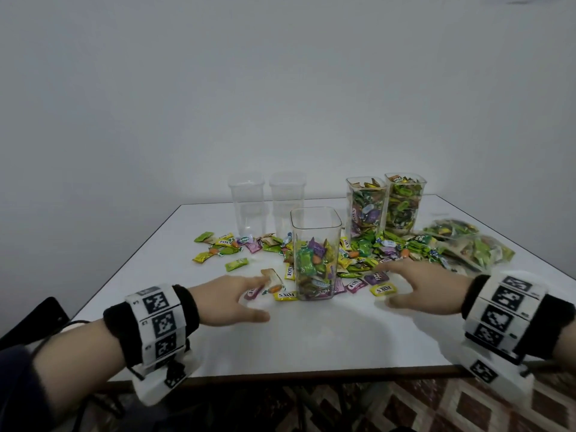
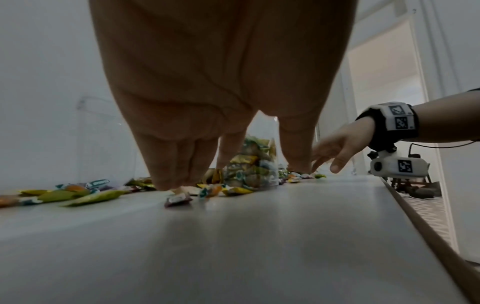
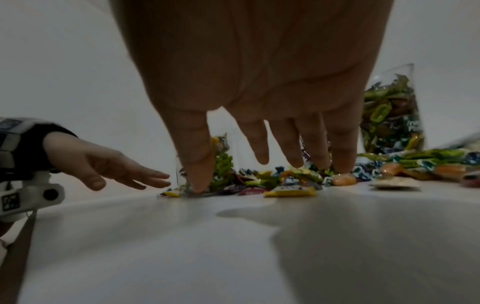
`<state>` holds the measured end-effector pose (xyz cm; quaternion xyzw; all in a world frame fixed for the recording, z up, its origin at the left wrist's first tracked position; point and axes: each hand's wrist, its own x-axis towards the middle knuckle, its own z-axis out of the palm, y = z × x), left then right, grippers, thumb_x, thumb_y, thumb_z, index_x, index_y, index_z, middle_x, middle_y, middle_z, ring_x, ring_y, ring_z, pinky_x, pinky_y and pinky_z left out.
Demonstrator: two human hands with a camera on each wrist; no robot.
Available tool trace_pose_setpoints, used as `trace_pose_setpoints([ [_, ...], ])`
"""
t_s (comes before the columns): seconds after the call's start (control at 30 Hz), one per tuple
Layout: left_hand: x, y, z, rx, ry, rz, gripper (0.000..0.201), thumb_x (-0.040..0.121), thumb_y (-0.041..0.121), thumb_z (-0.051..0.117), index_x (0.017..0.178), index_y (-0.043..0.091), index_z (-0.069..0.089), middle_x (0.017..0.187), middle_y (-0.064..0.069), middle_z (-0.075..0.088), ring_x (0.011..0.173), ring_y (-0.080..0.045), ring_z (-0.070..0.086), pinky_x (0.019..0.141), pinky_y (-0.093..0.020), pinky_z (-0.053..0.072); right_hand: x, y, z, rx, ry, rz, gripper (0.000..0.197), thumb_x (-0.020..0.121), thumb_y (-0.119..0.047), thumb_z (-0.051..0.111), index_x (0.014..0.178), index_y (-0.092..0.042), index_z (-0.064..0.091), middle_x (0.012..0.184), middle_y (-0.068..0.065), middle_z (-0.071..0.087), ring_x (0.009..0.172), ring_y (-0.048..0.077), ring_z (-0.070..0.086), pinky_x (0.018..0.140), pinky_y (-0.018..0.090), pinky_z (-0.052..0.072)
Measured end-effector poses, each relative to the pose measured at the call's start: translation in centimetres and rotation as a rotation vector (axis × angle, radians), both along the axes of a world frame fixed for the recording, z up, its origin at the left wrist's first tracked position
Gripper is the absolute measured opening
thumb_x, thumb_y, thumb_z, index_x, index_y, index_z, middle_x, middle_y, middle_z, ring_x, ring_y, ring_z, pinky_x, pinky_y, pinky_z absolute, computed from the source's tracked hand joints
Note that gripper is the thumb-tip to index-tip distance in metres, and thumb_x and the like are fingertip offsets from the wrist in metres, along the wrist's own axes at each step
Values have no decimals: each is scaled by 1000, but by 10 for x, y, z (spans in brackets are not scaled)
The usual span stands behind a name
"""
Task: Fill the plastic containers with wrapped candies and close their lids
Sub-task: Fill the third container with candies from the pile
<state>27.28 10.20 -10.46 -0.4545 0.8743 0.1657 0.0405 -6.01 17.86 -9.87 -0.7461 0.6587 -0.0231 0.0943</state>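
Hands [image 1: 227, 299] [image 1: 427, 291] spread flat — fingertips [image 2: 166, 185] among loose candies [image 1: 381, 289].

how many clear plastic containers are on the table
5. Two empty ones stand at the back left, two full ones at the back right, and one part-filled container in front, between the hands. No lids in view.

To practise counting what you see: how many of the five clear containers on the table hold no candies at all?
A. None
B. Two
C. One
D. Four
B: the two back-left containers are empty, while the front one is partly filled and the two back-right ones are full.
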Motion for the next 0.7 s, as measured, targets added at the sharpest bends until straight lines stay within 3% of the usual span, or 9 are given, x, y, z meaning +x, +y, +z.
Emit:
trace_pose_setpoints([
  [0.1,-8,3,-8,69,-125,-65,83,90,56,50,152,31,0,160,0,9,145,-13,14,114,-24,16,-1,-2,-13,179,103,38,82,89,-53,53,151,-24,10,157,-2,18,141,16,24,113,28,23],
  [0.23,-22,-2,-18,111,-230,-29,87,91,61,43,150,30,-11,159,-11,-10,147,-20,-7,119,-38,7,4,-16,-20,216,143,1,90,90,-54,51,151,-17,-4,159,8,0,146,20,9,115,30,13],
  [0.3,-26,-10,-18,100,-278,-13,87,91,62,41,150,27,-12,158,-13,-12,147,-23,-8,119,-42,7,6,-25,-19,202,145,-36,91,89,-55,51,151,-17,-5,159,10,1,146,22,11,117,33,15],
  [0.47,-32,-37,-16,65,-225,37,90,92,59,42,151,16,-10,159,-14,-5,147,-24,-1,119,-38,8,11,-48,-18,171,74,-75,92,89,-50,55,151,-15,-3,159,10,6,143,22,21,115,31,23],
  [0.57,-36,-52,-16,56,-164,70,99,86,59,54,151,16,-7,160,-10,2,147,-21,8,119,-34,13,16,-62,-17,145,26,-81,95,87,-50,59,151,-17,-3,158,11,12,142,24,25,114,35,27],
  [0.7,-42,-68,-17,78,-86,49,112,76,52,72,152,25,-5,160,-4,10,144,-19,20,117,-33,20,19,-76,-17,87,-42,-57,101,83,-46,66,151,-16,-2,154,8,23,137,23,33,109,31,32],
])
